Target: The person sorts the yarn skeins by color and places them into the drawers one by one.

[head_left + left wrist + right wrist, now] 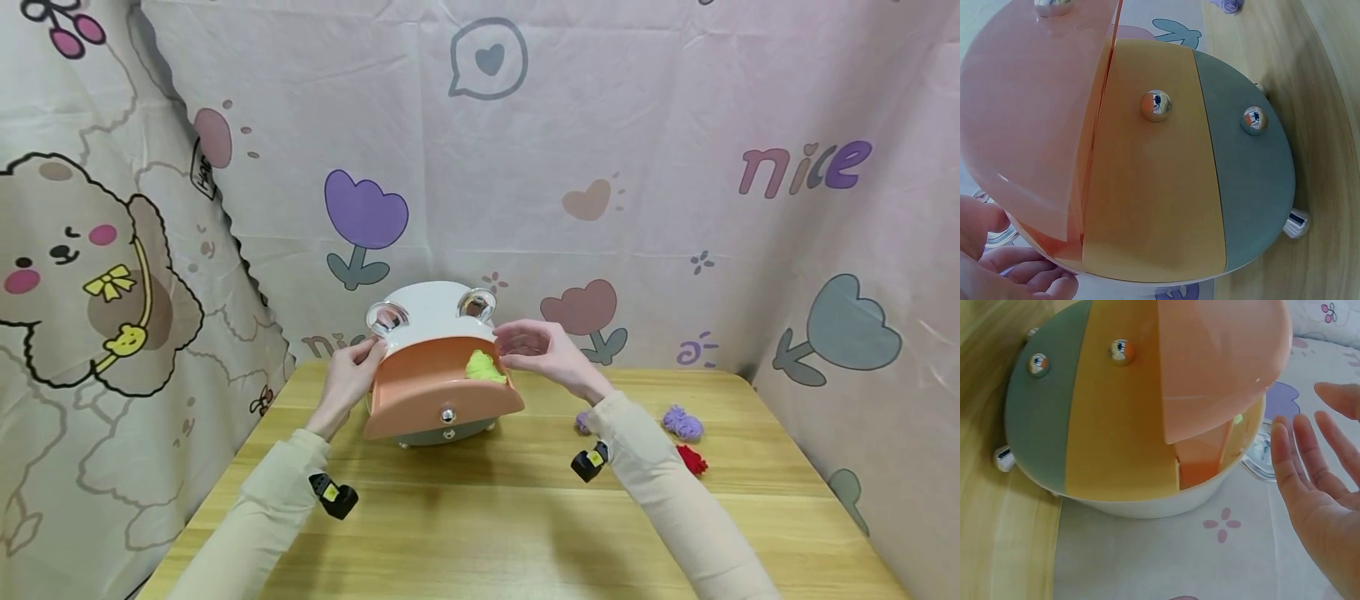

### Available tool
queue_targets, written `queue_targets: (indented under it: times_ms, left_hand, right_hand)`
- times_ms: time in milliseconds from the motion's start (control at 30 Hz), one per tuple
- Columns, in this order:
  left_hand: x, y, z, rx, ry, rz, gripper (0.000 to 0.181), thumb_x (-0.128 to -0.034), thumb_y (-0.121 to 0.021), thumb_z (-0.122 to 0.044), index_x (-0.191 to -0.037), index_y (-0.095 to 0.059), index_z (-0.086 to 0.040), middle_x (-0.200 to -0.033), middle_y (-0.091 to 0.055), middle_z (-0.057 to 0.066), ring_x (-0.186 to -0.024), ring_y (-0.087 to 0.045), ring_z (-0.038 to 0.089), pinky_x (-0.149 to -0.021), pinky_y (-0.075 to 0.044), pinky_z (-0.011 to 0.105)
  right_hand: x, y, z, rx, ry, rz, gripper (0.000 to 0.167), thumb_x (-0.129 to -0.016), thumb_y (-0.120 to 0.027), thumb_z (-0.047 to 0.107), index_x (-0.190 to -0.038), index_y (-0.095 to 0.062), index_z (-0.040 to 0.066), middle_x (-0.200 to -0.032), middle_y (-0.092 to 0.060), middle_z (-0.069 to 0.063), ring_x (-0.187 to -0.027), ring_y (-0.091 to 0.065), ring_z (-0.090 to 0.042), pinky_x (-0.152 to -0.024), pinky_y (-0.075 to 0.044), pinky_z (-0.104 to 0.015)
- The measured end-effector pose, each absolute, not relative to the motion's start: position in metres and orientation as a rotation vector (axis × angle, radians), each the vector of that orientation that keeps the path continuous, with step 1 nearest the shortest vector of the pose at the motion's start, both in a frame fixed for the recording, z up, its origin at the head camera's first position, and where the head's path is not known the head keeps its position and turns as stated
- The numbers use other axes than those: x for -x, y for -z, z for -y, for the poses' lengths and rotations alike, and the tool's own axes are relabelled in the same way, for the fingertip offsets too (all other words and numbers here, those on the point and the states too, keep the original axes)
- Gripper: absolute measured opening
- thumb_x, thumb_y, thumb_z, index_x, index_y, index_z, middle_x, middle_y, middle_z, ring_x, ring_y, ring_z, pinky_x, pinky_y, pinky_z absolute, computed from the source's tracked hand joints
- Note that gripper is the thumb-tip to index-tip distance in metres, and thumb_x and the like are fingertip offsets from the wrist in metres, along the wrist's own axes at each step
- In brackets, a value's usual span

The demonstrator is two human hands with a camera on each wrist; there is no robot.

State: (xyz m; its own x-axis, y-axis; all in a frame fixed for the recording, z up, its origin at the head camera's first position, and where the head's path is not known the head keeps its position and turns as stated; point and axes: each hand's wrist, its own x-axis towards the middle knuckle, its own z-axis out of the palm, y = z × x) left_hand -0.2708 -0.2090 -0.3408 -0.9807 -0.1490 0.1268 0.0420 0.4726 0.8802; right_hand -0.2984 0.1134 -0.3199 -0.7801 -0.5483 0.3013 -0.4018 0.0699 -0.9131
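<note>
"On the wooden table (450,517), what threatens this drawer box (431,310)?"
"Your left hand (351,375) parts thumb from fingers at its rim; your right hand (551,354) spreads, holding nothing. Pulling the open coral drawer (412,410) further could spill the yellow-green clump (483,367)."

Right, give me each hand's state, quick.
Left hand: at the edge of the drawer box; whether it grips cannot be told.
Right hand: open, holding nothing.
</note>
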Motion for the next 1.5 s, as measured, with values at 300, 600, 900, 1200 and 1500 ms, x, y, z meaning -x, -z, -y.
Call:
queue_targets:
  times_ms: [300,600,900,1200,1500]
  left_hand:
    - [0.271,0.341,0.208,-0.095,1.523,2.53,0.052,-0.1054,-0.05,-0.031,-0.149,-0.046,-0.003,-0.152,-0.046,0.021,-0.143,-0.046,0.035,-0.118,-0.041,0.047]
    - [0.272,0.342,0.208,-0.094,1.498,2.518,0.051,-0.1055,-0.049,-0.033,-0.147,-0.049,-0.003,-0.149,-0.051,0.021,-0.137,-0.053,0.033,-0.11,-0.048,0.043]
    - [0.271,0.342,0.209,-0.087,1.504,2.522,0.052,-0.1053,-0.05,-0.032,-0.147,-0.048,-0.002,-0.148,-0.051,0.022,-0.14,-0.049,0.036,-0.117,-0.042,0.047]
    - [0.27,0.342,0.208,-0.091,1.509,2.528,0.053,-0.1053,-0.05,-0.033,-0.148,-0.046,-0.002,-0.149,-0.049,0.022,-0.142,-0.047,0.035,-0.117,-0.041,0.047]
    - [0.271,0.342,0.209,-0.097,1.521,2.521,0.053,-0.1053,-0.05,-0.033,-0.149,-0.046,-0.002,-0.15,-0.049,0.022,-0.142,-0.047,0.035,-0.117,-0.042,0.047]
  right_hand:
    - [0.285,0.328,-0.117,0.846,1.881,-2.349,0.041,-0.09,-0.073,0.005,-0.128,-0.061,-0.005,-0.124,-0.065,-0.031,-0.107,-0.07,-0.02,-0.091,-0.056,-0.023]
    - [0.264,0.332,-0.112,0.682,1.961,-2.523,0.029,-0.092,-0.071,0.009,-0.119,-0.066,-0.002,-0.111,-0.069,-0.023,-0.086,-0.07,-0.015,-0.074,-0.06,-0.024]
    - [0.244,0.34,-0.102,0.649,2.141,-2.599,0.014,-0.089,-0.073,0.008,-0.097,-0.067,-0.002,-0.077,-0.067,-0.019,-0.056,-0.06,-0.006,-0.047,-0.052,-0.025]
    - [0.23,0.353,-0.091,0.725,2.144,-2.518,0.011,-0.09,-0.073,0.007,-0.091,-0.07,-0.004,-0.081,-0.074,-0.027,-0.058,-0.072,-0.015,-0.047,-0.058,-0.036]
    - [0.22,0.368,-0.069,0.872,2.077,-2.474,0.013,-0.088,-0.077,0.011,-0.087,-0.073,-0.001,-0.079,-0.075,-0.024,-0.059,-0.07,-0.003,-0.054,-0.06,-0.03]
